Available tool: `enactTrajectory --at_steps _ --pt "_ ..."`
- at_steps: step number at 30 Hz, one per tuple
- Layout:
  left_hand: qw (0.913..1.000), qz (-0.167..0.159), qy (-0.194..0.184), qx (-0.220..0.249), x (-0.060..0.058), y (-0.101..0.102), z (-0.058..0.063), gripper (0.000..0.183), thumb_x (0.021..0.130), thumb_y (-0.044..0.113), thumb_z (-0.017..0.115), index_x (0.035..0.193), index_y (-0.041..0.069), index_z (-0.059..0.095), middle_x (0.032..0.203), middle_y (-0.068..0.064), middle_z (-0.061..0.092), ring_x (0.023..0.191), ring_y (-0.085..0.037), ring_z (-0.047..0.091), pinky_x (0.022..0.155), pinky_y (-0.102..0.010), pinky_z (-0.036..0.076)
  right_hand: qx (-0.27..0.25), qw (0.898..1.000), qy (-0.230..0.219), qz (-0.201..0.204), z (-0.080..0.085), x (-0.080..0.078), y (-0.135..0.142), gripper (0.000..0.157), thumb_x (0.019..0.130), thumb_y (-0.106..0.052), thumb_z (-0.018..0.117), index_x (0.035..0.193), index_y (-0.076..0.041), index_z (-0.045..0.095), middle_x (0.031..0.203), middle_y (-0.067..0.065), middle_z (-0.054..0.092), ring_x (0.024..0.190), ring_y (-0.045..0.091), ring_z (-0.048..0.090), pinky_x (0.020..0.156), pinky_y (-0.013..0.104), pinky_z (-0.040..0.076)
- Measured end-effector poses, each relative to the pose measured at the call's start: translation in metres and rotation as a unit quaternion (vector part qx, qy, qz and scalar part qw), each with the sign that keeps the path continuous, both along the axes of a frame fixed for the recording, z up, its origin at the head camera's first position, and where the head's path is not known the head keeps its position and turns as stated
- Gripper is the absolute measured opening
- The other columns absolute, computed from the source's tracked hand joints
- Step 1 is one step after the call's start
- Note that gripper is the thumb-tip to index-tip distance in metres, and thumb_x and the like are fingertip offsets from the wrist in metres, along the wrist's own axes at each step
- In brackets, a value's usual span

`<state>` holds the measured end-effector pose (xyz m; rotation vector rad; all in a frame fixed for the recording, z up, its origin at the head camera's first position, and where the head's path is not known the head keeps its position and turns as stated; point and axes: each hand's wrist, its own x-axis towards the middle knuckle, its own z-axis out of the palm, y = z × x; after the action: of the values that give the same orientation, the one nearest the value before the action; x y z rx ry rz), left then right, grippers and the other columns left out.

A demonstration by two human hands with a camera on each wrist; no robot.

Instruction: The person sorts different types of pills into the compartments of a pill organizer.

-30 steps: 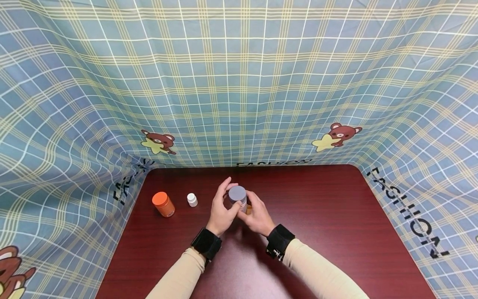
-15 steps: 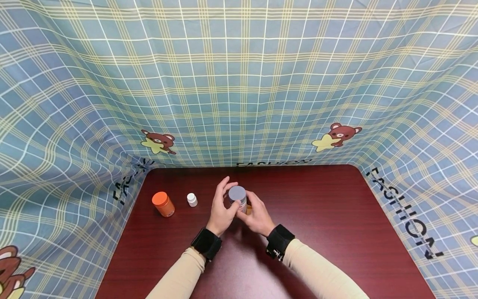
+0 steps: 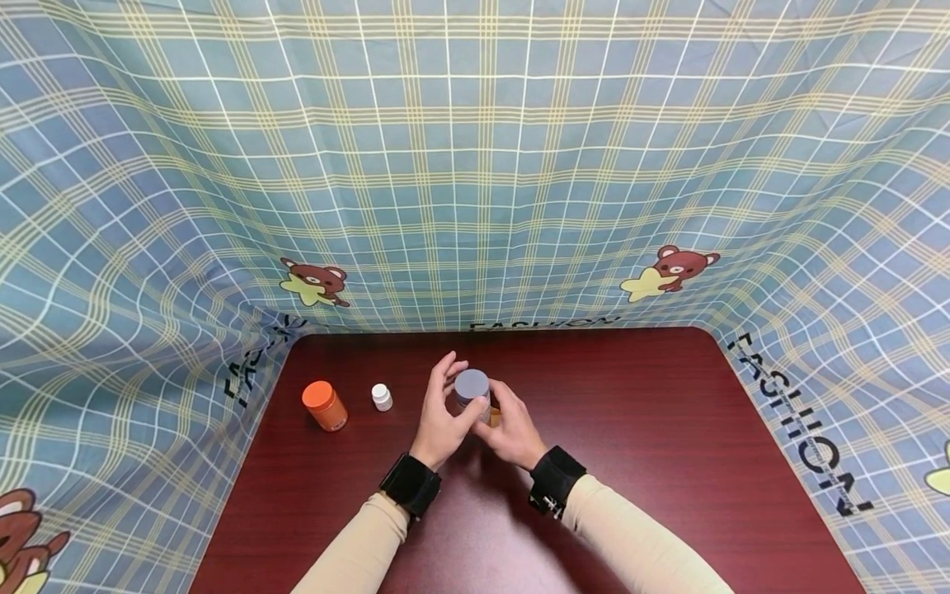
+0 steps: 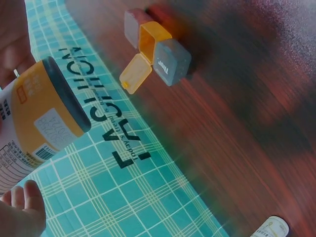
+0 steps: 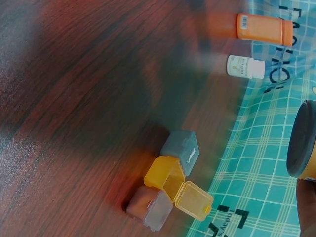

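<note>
Both hands are on a supplement bottle (image 4: 42, 111) with an orange and white label and a dark base, raised over the table with its grey lid (image 3: 471, 384) on top. My left hand (image 3: 439, 422) has its thumb across the near side at the lid, its fingers curving behind. Lower down, my right hand (image 3: 515, 431) grips the body from the right. Beyond the bottle in the left wrist view, a small pill organizer (image 4: 165, 58) rests on the table; its yellow compartment (image 5: 163, 173) has the flap folded out, while the purple and grey ones are closed.
An orange bottle (image 3: 325, 406) stands at the table's left side, with a small white bottle (image 3: 382, 398) to its right. The dark red table (image 3: 631, 429) is surrounded at the back and sides by a plaid cloth (image 3: 490, 165).
My left thumb has shifted slightly up and right across the bottle's near side, and the left fingers have moved a little. The right hand and the bottle stay in place.
</note>
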<state>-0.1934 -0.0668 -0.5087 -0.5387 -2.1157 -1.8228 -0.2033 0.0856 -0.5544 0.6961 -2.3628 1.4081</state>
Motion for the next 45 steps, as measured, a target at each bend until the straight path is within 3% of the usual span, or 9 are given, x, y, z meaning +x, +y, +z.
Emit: enactTrajectory --at_steps 4,8,12,18,25,32,39,45 --pt "0.9993 -0.005 0.032 0.017 -0.003 -0.001 -0.004 0.070 0.081 -0.001 0.067 0.143 0.008 0.035 0.126 -0.020 0.056 0.115 -0.032 0.052 0.099 -0.042 0.038 -0.004 1.000 0.001 -0.002 0.000 0.000 -0.001 0.062 0.075 -0.019 0.080 0.129 -0.015 0.052 0.115 -0.001 0.059 0.103 0.013 0.058 0.087 0.036 0.050" --pt "0.9994 0.029 0.015 0.006 -0.002 -0.002 -0.003 0.074 0.077 0.008 0.077 0.141 0.009 0.039 0.118 -0.017 0.054 0.108 -0.027 0.053 0.096 -0.035 0.042 -0.005 1.000 0.003 0.001 -0.002 -0.001 -0.001 0.062 0.075 -0.020 0.081 0.129 -0.015 0.052 0.116 -0.001 0.059 0.104 0.013 0.058 0.088 0.035 0.049" --pt "0.9995 0.029 -0.015 0.002 -0.001 -0.002 -0.002 0.080 0.076 0.010 0.080 0.143 0.012 0.036 0.124 -0.015 0.050 0.115 -0.025 0.049 0.099 -0.041 0.039 -0.002 1.000 0.006 0.004 -0.002 -0.001 -0.001 0.061 0.076 -0.020 0.079 0.130 -0.015 0.051 0.117 -0.001 0.058 0.106 0.014 0.057 0.088 0.036 0.049" --pt "0.9997 -0.015 0.000 0.019 0.001 -0.002 -0.001 0.073 0.080 -0.011 0.063 0.144 0.005 0.031 0.131 -0.020 0.053 0.121 -0.035 0.047 0.099 -0.056 0.033 0.008 1.000 0.000 -0.003 -0.003 -0.001 0.000 0.060 0.077 -0.020 0.078 0.129 -0.014 0.051 0.114 -0.001 0.058 0.103 0.014 0.058 0.085 0.040 0.050" --pt "1.0000 -0.008 -0.001 0.001 0.018 0.000 0.026 0.067 0.079 -0.010 0.067 0.137 -0.009 0.035 0.125 -0.031 0.053 0.116 -0.042 0.050 0.098 -0.057 0.036 0.010 1.000 -0.014 -0.005 -0.004 0.000 0.003 0.061 0.077 -0.020 0.078 0.131 -0.014 0.051 0.119 0.001 0.057 0.107 0.015 0.056 0.089 0.038 0.049" --pt "0.9999 0.012 -0.004 -0.003 0.020 0.003 0.030 0.066 0.078 -0.005 0.073 0.137 -0.006 0.042 0.124 -0.030 0.052 0.116 -0.039 0.050 0.100 -0.052 0.039 0.004 1.000 -0.001 0.000 0.000 -0.001 0.007 0.063 0.077 -0.022 0.079 0.133 -0.016 0.050 0.119 0.000 0.057 0.107 0.014 0.057 0.087 0.040 0.049" --pt "0.9988 -0.014 0.030 -0.036 0.020 -0.001 0.040 0.069 0.081 -0.007 0.067 0.142 -0.005 0.034 0.134 -0.022 0.050 0.126 -0.039 0.045 0.101 -0.051 0.037 0.022 0.999 0.036 -0.003 0.010 -0.001 0.008 0.062 0.079 -0.023 0.077 0.133 -0.014 0.049 0.118 0.002 0.057 0.105 0.016 0.056 0.084 0.044 0.050" --pt "0.9986 -0.015 0.039 -0.032 0.020 -0.001 0.044 0.067 0.081 -0.009 0.065 0.141 -0.005 0.035 0.134 -0.021 0.053 0.124 -0.037 0.048 0.100 -0.054 0.035 0.018 0.999 0.033 -0.005 0.017 -0.002 0.006 0.063 0.079 -0.022 0.077 0.134 -0.013 0.048 0.117 0.003 0.056 0.104 0.016 0.055 0.083 0.045 0.050"
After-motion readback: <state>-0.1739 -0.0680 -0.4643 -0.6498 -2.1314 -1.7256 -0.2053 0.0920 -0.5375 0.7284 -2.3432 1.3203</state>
